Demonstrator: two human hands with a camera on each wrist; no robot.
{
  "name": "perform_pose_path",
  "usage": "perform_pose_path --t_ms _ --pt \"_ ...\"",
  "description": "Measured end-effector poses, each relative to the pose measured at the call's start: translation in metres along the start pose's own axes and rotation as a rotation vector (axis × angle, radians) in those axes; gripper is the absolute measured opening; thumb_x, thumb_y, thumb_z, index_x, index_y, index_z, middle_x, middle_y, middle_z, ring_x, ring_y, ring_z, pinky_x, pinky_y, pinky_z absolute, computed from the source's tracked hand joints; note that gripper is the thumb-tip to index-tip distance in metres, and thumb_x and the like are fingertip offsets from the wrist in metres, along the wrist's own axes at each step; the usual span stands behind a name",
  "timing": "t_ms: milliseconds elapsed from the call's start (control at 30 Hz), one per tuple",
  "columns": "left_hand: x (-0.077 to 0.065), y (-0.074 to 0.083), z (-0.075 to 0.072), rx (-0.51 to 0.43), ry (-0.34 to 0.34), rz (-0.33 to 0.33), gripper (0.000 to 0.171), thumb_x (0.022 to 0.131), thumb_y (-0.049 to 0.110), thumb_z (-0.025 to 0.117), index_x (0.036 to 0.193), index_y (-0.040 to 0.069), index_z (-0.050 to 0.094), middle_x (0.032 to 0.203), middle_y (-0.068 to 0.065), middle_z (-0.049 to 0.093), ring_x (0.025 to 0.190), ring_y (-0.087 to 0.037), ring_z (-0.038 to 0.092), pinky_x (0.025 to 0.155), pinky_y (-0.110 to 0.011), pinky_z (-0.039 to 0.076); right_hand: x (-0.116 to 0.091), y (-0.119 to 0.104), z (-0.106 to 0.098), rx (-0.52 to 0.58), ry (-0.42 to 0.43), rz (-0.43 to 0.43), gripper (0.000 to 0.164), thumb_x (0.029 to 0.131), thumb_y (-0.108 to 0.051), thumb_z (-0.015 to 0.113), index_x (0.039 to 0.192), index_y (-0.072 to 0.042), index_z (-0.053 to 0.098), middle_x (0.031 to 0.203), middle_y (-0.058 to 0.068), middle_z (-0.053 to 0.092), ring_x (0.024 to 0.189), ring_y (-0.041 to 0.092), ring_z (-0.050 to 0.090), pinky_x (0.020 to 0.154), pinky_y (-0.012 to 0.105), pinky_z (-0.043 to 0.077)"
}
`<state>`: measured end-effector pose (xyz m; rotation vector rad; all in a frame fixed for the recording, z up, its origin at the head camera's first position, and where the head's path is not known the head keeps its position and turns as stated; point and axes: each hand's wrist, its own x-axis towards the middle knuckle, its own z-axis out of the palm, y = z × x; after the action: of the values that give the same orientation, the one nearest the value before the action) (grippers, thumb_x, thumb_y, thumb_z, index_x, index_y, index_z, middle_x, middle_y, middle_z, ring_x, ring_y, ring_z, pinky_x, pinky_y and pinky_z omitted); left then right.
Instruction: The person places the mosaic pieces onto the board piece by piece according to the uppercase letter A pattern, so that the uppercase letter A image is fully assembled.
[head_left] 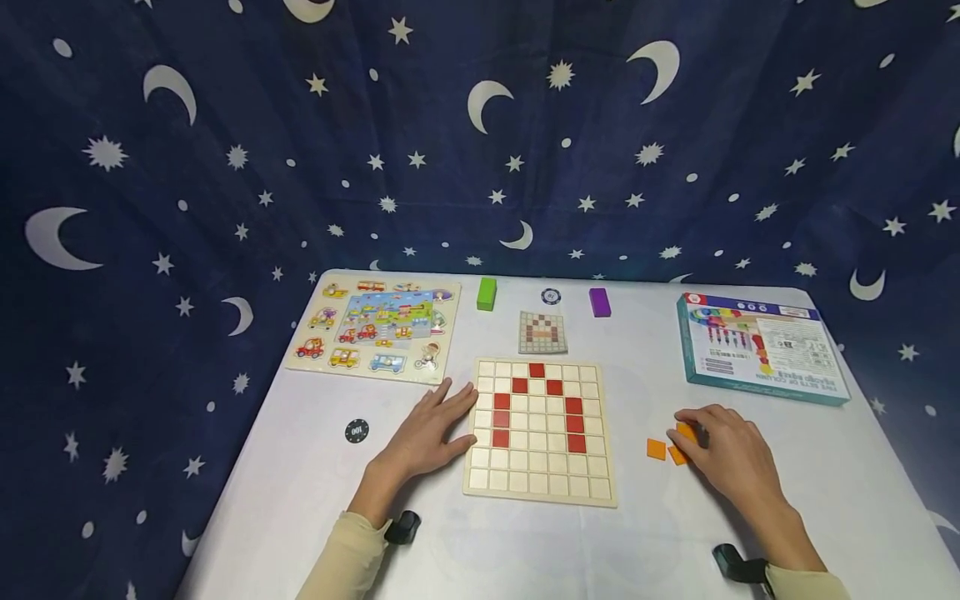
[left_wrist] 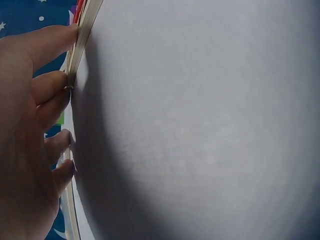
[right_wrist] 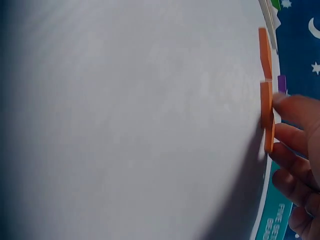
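Note:
A square wooden grid board (head_left: 540, 498) holds cream tiles and several red tiles (head_left: 537, 370) in an arch shape. My left hand (head_left: 426, 432) rests against the board's left edge, fingers spread and thumb near its side. At the right, my right hand (head_left: 727, 450) pinches an orange square tile (head_left: 686, 432) between thumb and fingertips, low over the table. Two more orange tiles lie by it: one flat tile (head_left: 656, 449) to the left and another tile (head_left: 678, 456) partly under the hand. In the right wrist view the orange tiles (right_wrist: 265, 52) appear nearly edge-on.
Behind the board lies a small pattern card (head_left: 543, 333), with a green block (head_left: 487, 294), a chip (head_left: 551, 297) and a purple block (head_left: 600, 302) farther back. A vehicle puzzle board (head_left: 307, 312) is back left, a black chip (head_left: 357, 431) left, a teal box (head_left: 765, 348) back right.

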<state>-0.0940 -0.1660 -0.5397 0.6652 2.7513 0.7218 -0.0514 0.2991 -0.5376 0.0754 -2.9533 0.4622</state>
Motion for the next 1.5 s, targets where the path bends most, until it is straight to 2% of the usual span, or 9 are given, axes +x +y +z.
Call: perform_pose_path --t_ms 133,267,567,733,933,1000,1200,1367,1500 --pt "0.0 -0.001 0.0 0.001 0.0 0.002 0.074 0.101 0.042 0.069 0.166 0.019 0.04 0.174 0.002 0.037 0.168 -0.035 0.019 0.138 -0.057 0.02 -0.004 0.006 -0.007 -0.015 -0.057 0.052 0.045 0.082 -0.032 0.091 0.114 -0.003 0.079 0.109 0.021 0.075 0.1 0.042 0.066 0.083 0.059 0.052" --pt "0.0 -0.001 -0.001 -0.002 0.003 0.004 0.074 0.101 0.042 0.069 0.166 0.018 0.041 0.174 0.001 0.037 0.168 -0.036 0.019 0.138 -0.057 0.02 -0.008 0.012 -0.012 -0.031 -0.081 0.073 0.046 0.081 -0.031 0.092 0.114 0.0 0.079 0.107 0.022 0.074 0.096 0.041 0.065 0.083 0.061 0.053" --pt "0.0 -0.001 -0.002 -0.011 0.0 0.004 0.074 0.101 0.041 0.069 0.166 0.018 0.041 0.174 0.001 0.037 0.168 -0.036 0.019 0.138 -0.057 0.02 -0.004 0.015 -0.014 -0.009 -0.131 0.039 0.044 0.082 -0.025 0.091 0.117 -0.002 0.079 0.113 0.023 0.074 0.103 0.045 0.065 0.091 0.067 0.054" --pt "0.0 -0.001 -0.002 -0.014 0.0 0.003 0.074 0.101 0.041 0.069 0.166 0.018 0.041 0.174 0.001 0.037 0.168 -0.036 0.018 0.138 -0.057 0.019 0.002 0.009 -0.013 0.004 -0.175 0.035 0.039 0.083 -0.023 0.09 0.114 -0.003 0.08 0.113 0.023 0.076 0.104 0.042 0.066 0.09 0.065 0.056" --pt "0.0 -0.002 0.0 -0.001 0.001 0.011 0.074 0.101 0.042 0.068 0.166 0.019 0.041 0.174 0.001 0.037 0.168 -0.036 0.019 0.138 -0.057 0.02 0.007 0.0 -0.009 0.017 -0.143 0.022 0.036 0.082 -0.023 0.089 0.112 -0.004 0.08 0.11 0.02 0.076 0.093 0.033 0.065 0.083 0.059 0.058" --pt "0.0 -0.002 0.0 -0.001 -0.002 0.01 0.074 0.101 0.042 0.068 0.166 0.019 0.04 0.174 0.001 0.037 0.168 -0.036 0.019 0.138 -0.057 0.02 0.009 -0.004 -0.008 0.018 -0.122 0.01 0.036 0.082 -0.022 0.089 0.112 -0.004 0.08 0.108 0.018 0.076 0.09 0.03 0.064 0.08 0.054 0.057" --pt "0.0 -0.002 -0.001 0.0 -0.003 0.011 0.075 0.101 0.043 0.068 0.166 0.019 0.04 0.175 0.001 0.036 0.168 -0.036 0.019 0.138 -0.057 0.019 0.016 -0.025 -0.002 0.037 -0.057 -0.038 0.035 0.081 -0.02 0.089 0.111 -0.005 0.079 0.107 0.015 0.076 0.092 0.03 0.065 0.081 0.054 0.057" --pt "0.0 -0.002 -0.001 -0.009 0.001 0.009 0.074 0.101 0.043 0.068 0.166 0.018 0.041 0.174 0.001 0.037 0.168 -0.036 0.019 0.138 -0.057 0.02 0.025 -0.052 0.005 0.059 -0.059 -0.081 0.034 0.082 -0.019 0.088 0.112 -0.005 0.079 0.104 0.013 0.078 0.091 0.027 0.065 0.081 0.051 0.059" --pt "0.0 -0.002 0.0 -0.01 0.004 0.009 0.074 0.101 0.043 0.068 0.165 0.018 0.042 0.174 0.001 0.037 0.168 -0.036 0.019 0.137 -0.058 0.02 0.033 -0.078 0.012 0.063 -0.077 -0.124 0.035 0.082 -0.021 0.09 0.113 -0.007 0.079 0.1 0.008 0.077 0.088 0.022 0.061 0.079 0.045 0.057"
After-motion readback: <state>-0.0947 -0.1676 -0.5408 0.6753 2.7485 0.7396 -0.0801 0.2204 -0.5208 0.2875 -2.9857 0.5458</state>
